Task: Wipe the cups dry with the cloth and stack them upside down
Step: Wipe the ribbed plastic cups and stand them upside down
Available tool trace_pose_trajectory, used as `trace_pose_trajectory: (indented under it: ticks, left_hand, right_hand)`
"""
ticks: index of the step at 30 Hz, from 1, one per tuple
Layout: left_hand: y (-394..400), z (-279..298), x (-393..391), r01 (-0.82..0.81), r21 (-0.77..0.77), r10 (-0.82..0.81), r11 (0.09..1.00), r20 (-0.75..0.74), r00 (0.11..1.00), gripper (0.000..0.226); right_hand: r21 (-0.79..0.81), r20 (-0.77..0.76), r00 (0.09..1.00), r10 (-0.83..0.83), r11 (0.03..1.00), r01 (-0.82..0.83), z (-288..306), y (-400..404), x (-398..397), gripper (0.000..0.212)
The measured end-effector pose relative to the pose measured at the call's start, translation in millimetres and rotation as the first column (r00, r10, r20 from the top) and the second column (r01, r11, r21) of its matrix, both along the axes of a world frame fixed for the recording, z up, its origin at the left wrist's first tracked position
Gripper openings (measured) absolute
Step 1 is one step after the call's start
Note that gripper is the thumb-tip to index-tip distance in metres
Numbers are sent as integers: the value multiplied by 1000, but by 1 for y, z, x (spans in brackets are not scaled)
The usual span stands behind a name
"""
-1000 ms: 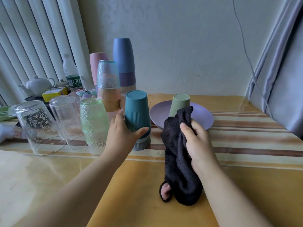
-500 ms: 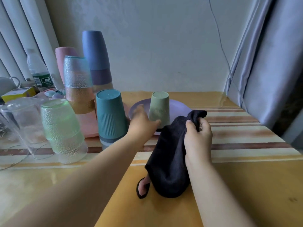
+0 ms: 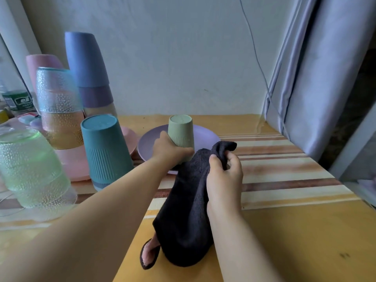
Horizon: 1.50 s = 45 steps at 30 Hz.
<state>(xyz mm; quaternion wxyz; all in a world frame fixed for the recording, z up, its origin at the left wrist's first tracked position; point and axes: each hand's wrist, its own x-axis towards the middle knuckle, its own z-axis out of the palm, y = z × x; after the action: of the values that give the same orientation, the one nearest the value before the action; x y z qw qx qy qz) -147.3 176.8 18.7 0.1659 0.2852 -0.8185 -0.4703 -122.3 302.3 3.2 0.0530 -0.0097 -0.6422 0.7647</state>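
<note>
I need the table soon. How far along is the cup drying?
Done, it seems: upside-down stacks stand at the left, like the blue-topped stack and the teal cup. In hand: the left hand grips the inverted green cup on the purple plate; the right hand holds the cloth. Left: wiping and stacking that cup.

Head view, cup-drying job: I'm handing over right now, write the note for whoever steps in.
Left hand grips the small green cup, which stands upside down on the purple plate.
Right hand holds the dark cloth bunched up; its lower end rests on the table.
Done, as far as it shows: the teal cup sits inverted over another cup, and the blue cup stack and textured glass stack stand inverted behind it.
Left: wipe the green cup and stack it. The green textured glass at far left stands apart; I cannot tell whether it is dry.
</note>
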Motion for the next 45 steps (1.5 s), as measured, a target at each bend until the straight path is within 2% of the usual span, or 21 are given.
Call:
trace_pose_trajectory:
  ticks: [4,8,11,15,17,20,22,24,26,27,29,31,35,38,42,45]
  left_hand:
    - [6,-1,4,41,-130,-43,991,-10,999,68]
    - [4,-4,3,9,-246,-2,969,30,1000,59]
    - [3,-4,5,28,-212,-24,977,25,999,58]
    - [0,3,5,55,-108,-63,993,-75,995,67]
    - [0,10,7,62,-25,-65,998,-155,986,77]
    - [2,17,14,112,88,-82,990,-288,954,81]
    - [3,22,19,165,134,-110,977,-348,931,82]
    - [6,24,24,244,130,-180,961,-373,910,73]
    - [11,26,31,326,139,-253,935,-383,888,52]
    - [13,26,34,356,158,-276,921,-379,883,46]
    - [16,28,37,389,190,-299,901,-376,877,40]
    - [17,29,39,395,198,-300,897,-383,874,33]
    - [26,24,37,299,185,-194,936,-439,877,42]
    - [36,20,33,200,236,-71,951,-465,883,62]
    - [35,27,32,215,302,-43,929,-488,872,54]
    - [27,34,32,228,268,-65,936,-506,860,60]
  right_hand:
    - [10,6,1000,2,1000,-2,-1,-1,0,22]
    - [35,14,1000,1,999,-2,-3,-3,0,25]
    - [53,17,1000,-1,999,0,-3,-2,0,25]
    - [85,16,1000,0,996,-1,-2,1,1,27]
    - [129,26,999,27,991,-30,0,3,3,47]
    - [269,34,994,108,956,-113,5,7,5,94]
    - [344,30,982,185,921,-185,6,7,5,104]
    - [370,-9,967,253,900,-232,5,5,2,93]
    - [356,-78,953,292,901,-247,1,4,-1,69]
    - [331,-87,949,304,907,-260,1,3,0,66]
    - [285,-79,945,318,915,-285,0,2,-1,77]
    - [291,-83,948,306,917,-271,0,0,-1,76]
    - [374,-83,963,258,904,-210,3,3,3,63]
    - [429,-83,974,210,890,-156,3,4,7,64]
    - [418,-103,979,174,901,-116,-2,2,5,72]
    - [442,-73,973,221,881,-167,-4,1,1,92]
